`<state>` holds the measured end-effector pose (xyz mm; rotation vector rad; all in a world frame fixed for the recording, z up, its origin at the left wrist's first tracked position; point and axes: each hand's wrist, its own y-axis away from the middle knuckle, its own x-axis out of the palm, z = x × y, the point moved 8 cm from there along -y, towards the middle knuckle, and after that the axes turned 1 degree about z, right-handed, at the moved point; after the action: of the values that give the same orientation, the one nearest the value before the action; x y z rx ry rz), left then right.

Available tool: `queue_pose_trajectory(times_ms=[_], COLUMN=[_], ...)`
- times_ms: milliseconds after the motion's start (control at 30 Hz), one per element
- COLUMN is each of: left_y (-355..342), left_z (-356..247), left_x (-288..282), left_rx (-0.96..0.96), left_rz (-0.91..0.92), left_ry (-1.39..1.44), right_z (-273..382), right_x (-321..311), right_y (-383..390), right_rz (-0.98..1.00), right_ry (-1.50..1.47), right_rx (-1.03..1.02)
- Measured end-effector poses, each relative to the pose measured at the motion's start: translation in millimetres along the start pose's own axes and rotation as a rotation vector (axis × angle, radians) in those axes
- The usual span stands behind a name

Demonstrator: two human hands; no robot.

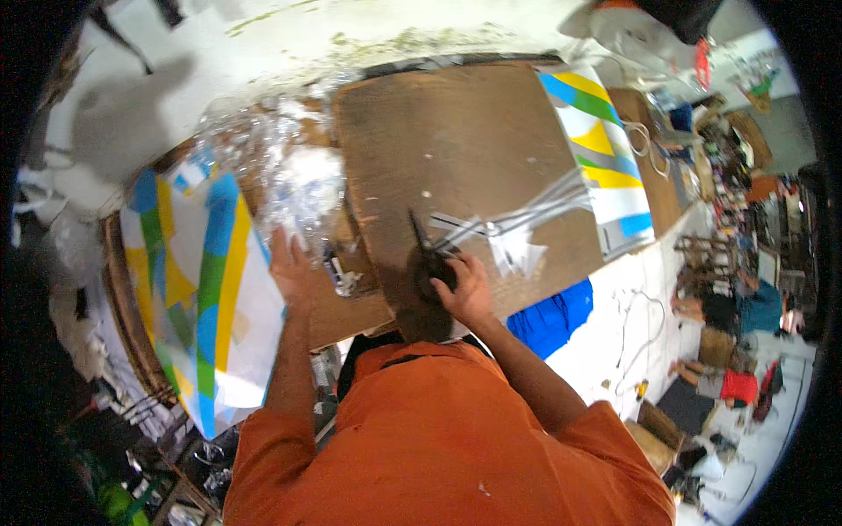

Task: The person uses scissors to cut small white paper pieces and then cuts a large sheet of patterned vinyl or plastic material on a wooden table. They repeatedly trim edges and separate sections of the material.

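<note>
My left hand (291, 272), fingers apart, is beside crumpled clear plastic and white material (311, 180) at the middle-left of the board, near the striped white, blue, green and yellow panel (219, 298). My right hand (467, 287) is closed on a dark pointed tool (419, 230), which looks like scissors, over the brown board (447, 131). White scraps and long grey strips (513, 245) lie just beyond that hand. A small white and dark item (340, 273) lies between my hands. A second striped panel (627, 219) rests along the board's right side.
Blue cloth (548, 320) lies below the board's right edge. A thin cable (649, 333) runs over the white floor. At the right, two other people (756, 307) are among wooden items and clutter. Dark clutter (158, 473) fills the lower left.
</note>
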<state>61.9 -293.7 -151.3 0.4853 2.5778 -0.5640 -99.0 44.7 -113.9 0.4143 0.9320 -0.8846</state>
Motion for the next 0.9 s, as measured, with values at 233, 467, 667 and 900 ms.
queue_pose_trajectory(times_ms=[233, 467, 667, 900], left_y=[20, 155, 209, 209], left_z=[-62, -163, -183, -188], left_x=[-7, 89, 141, 141], left_rx=[0.281, 0.338, 0.362, 0.35], left_rz=[0.075, 0.549, 0.649, 0.622], left_ry=[-0.318, -0.297, -0.646, -0.612], right_z=[-66, -106, -91, -136], right_x=[-50, -35, -24, -54], right_y=[-46, -72, -56, -9], right_rz=[-0.228, 0.061, 0.06, -0.025], right_ry=[0.069, 0.406, 0.243, 0.028], right_rx=[0.009, -0.02, -0.284, -0.349])
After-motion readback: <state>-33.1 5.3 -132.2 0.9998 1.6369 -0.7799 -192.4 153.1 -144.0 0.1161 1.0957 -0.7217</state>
